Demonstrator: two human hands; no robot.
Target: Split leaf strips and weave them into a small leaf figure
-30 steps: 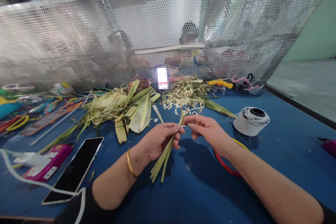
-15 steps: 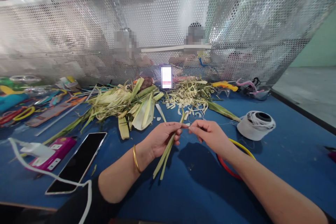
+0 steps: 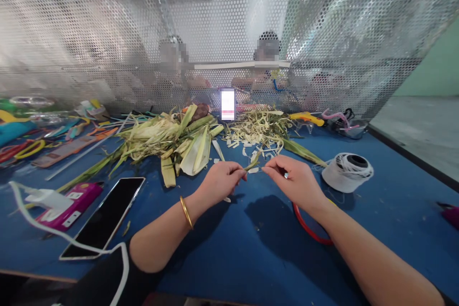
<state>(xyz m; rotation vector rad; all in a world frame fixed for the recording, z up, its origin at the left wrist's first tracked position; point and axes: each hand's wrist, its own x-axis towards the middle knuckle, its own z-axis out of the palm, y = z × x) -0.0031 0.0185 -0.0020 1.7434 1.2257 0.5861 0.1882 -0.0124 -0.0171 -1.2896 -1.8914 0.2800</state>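
My left hand is closed in a pinch on a narrow strip of green corn husk, whose tip points up and to the right. Just right of that tip, my right hand has its thumb and fingers pinched together; whatever is between them is too small to make out. A spool of white thread stands upright to the right of this hand, with loose thread trailing toward it. Under my right wrist lies a red and yellow ring, partly hidden.
Piles of corn husk and shredded husk lie ahead. To the left are a phone, a purple power strip with a white cable, and various tools. A perforated metal screen stands behind, with people beyond. A yellow-handled tool lies far right.
My left hand has turned palm down, and the husk strip's long ends no longer hang below it. My right hand has moved slightly right, widening the gap between the hands.
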